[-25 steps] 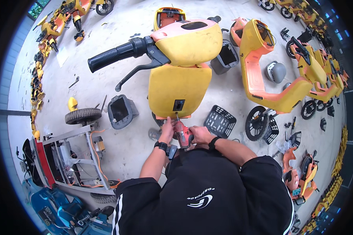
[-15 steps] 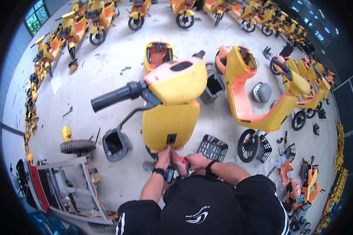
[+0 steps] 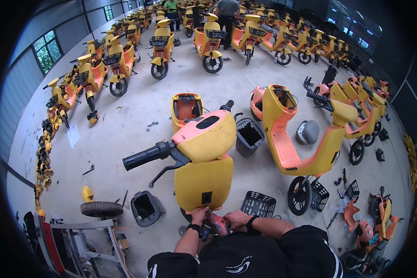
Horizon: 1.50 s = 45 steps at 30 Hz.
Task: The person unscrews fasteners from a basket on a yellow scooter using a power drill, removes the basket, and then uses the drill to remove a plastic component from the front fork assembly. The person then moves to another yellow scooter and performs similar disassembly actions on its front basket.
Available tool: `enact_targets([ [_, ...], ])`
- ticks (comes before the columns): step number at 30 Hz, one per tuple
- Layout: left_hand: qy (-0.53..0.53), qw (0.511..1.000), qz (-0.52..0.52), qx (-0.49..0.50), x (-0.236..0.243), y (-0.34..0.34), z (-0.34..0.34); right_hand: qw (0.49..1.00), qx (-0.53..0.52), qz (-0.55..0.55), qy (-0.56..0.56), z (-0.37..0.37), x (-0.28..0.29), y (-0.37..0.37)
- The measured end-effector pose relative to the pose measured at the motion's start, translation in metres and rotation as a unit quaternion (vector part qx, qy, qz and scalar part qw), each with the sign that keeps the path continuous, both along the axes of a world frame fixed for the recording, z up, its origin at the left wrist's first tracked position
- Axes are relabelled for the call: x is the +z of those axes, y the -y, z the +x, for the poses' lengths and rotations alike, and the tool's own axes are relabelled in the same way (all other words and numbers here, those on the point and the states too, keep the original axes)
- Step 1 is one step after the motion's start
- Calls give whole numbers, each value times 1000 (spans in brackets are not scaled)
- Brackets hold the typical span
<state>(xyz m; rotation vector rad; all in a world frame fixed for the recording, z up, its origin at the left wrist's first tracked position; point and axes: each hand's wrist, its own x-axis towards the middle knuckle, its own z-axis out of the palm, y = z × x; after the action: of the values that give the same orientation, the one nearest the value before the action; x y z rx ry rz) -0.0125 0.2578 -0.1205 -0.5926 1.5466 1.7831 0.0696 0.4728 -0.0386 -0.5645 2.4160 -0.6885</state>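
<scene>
A yellow scooter front panel (image 3: 204, 183) stands before me, under a yellow and pink handlebar cover (image 3: 207, 136) with black grips. At the panel's lower edge, my left hand (image 3: 199, 216) is closed with its fingertips against the rim; anything pinched in it is too small to make out. My right hand (image 3: 237, 219) is wrapped round the back of a red cordless drill (image 3: 220, 225). The drill's nose points up and left to the panel's bottom edge, close beside my left hand. Its tip is hidden.
A dark grey bin (image 3: 146, 208) stands left, another grey bin (image 3: 250, 137) behind the scooter. A black basket (image 3: 258, 204) lies right, near a second scooter body (image 3: 287, 139). A metal frame (image 3: 90, 245) and a tyre (image 3: 102, 209) are at left. People (image 3: 227, 18) stand among far scooters.
The view has tilted up, so the scene sits lower and the far rows and people show. Both hands and the drill remain at the panel's lower edge.
</scene>
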Motion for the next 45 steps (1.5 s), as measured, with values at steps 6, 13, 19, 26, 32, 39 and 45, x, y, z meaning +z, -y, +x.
enact_targets([
  [6,-189,971,-124,-78,-37,5,21,998,55,11,31,-1,15,5],
  [13,-137,931,-338,19,14,63,49,990,14,12,142,5,3,18],
  [19,-117,953,-263,97,65,157,53,900,-265,13,347,22,-34,24],
  [26,-37,960,-242,139,47,272,-14,683,-550,-114,467,88,-85,-10],
  [32,20,984,-176,11,-49,369,14,522,-724,-156,422,156,-29,43],
  [39,187,962,-79,184,-146,417,48,592,-644,-126,468,57,-12,227],
  [45,260,924,-46,275,-204,415,43,681,-544,-117,475,-51,-46,364],
])
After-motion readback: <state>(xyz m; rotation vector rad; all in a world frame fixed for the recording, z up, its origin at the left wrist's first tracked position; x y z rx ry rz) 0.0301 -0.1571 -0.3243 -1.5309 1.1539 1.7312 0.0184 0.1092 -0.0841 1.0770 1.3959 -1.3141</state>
